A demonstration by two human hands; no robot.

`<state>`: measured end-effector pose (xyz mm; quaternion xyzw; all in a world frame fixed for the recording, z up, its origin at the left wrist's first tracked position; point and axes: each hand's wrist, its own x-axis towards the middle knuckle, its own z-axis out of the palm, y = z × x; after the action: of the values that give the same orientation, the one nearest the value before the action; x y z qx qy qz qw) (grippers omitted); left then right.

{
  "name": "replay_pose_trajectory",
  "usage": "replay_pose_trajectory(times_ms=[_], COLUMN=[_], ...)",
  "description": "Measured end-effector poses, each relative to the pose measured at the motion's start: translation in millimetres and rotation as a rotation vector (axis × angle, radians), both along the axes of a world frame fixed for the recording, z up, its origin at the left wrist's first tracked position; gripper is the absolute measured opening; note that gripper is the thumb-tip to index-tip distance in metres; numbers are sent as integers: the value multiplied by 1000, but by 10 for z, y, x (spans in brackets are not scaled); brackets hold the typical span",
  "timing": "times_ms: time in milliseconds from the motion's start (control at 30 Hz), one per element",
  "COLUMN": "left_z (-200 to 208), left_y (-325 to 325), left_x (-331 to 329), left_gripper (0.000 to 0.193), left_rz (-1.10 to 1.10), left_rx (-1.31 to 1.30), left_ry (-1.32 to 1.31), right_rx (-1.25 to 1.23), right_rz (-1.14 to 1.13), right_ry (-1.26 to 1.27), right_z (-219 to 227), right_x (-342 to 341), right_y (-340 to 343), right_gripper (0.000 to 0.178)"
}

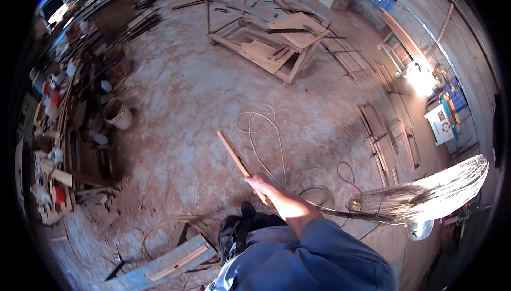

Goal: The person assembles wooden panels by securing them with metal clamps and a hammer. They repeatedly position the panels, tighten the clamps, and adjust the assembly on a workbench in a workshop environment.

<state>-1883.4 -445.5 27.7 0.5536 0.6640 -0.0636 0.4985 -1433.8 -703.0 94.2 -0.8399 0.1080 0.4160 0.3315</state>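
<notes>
My right hand is closed around a narrow wooden strip near its lower end. The strip slants up and to the left in front of my body, held above the floor. A short end of it sticks out below my fist. My right arm, in a blue sleeve, reaches in from the lower right. My left hand does not show. At the lower left, another wooden strip lies on a long pale blue board.
A wire-caged fan stands close on my right. A pale hose loops across the floor ahead. Farther off is a wooden frame piled with boards. Clutter and a bucket line the left; planks lie at right.
</notes>
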Motion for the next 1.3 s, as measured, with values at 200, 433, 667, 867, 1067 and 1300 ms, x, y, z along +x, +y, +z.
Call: replay_pose_trajectory(times_ms=[200, 433, 667, 867, 1067, 1300], left_z=[-115, -295, 441, 1281, 1380, 1398], left_y=[859, 2374, 4176, 3492, 2689, 2349], left_x=[1723, 3449, 6543, 9010, 10146, 11387], left_gripper=[19, 13, 26, 37, 47, 54], left_rz=[-113, -519, -464, -601, -1035, -1297], left_rx=[-42, 84, 61, 51, 55, -47], left_ry=[16, 92, -427, -663, -568, -467], right_rx=[250, 400, 355, 423, 640, 521], right_rz=[-137, -156, -227, -311, -451, -519], right_ry=[-64, -274, -320, -343, -302, -309], right_z=[32, 423, 1105, 995, 1165, 1258], right_x=[1479, 2986, 3836, 4645, 5605, 6438], right_y=[684, 1189, 1368, 1331, 1528, 1592], right_gripper=[42, 46, 33, 37, 30, 31])
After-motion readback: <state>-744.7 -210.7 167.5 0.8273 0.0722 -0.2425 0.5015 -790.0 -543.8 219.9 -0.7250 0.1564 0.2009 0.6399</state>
